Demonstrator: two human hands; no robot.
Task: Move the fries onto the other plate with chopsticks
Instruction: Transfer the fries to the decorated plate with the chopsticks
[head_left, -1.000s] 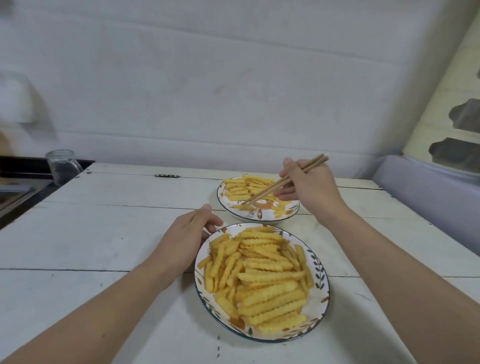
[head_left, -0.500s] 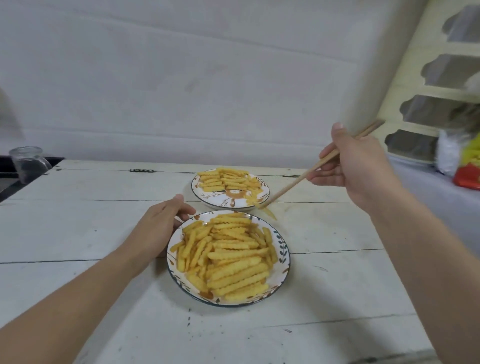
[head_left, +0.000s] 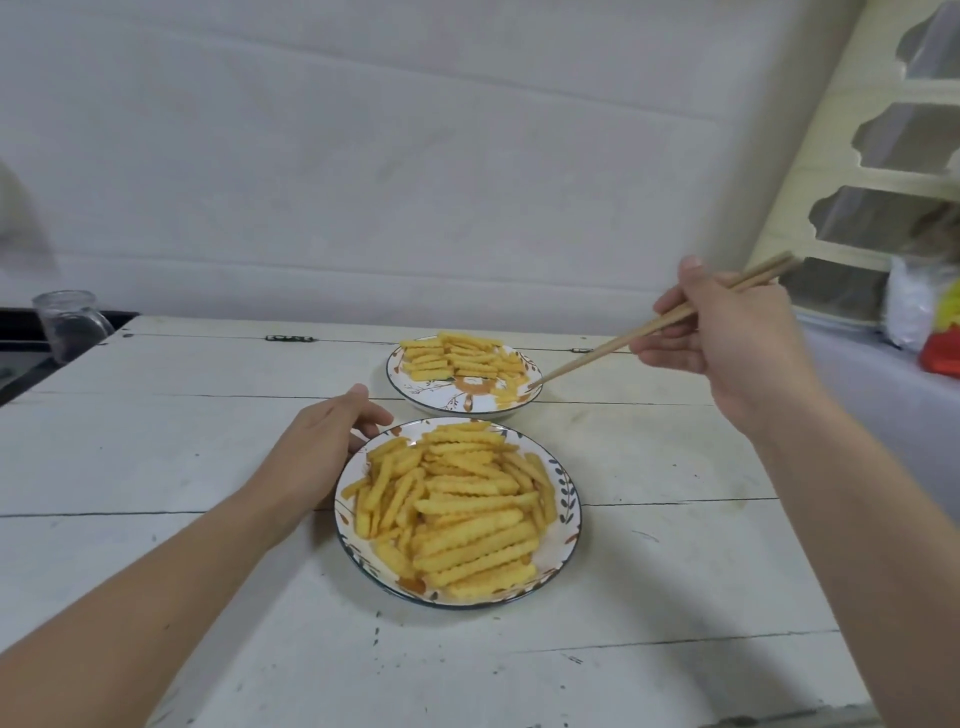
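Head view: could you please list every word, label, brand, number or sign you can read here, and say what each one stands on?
None: no readable text shows anywhere in this view.
Near plate: painted leaves on the rim only, no lettering.
Far plate: painted motifs only, no lettering.
Chopsticks: plain wood, no marks.
Glass jar: blurred, no label visible.
Red and yellow packaging at the right edge: too blurred to read any print.

Two plates of fries sit on a table (head_left: 156, 457), the near plate (head_left: 569, 499) before the far plate (head_left: 415, 387). The left hand (head_left: 317, 457) rests against the near plate's left rim; the right hand (head_left: 727, 343), right of the far plate, holds chopsticks (head_left: 597, 358) whose tips reach its right edge. A glass (head_left: 67, 325) stands far left
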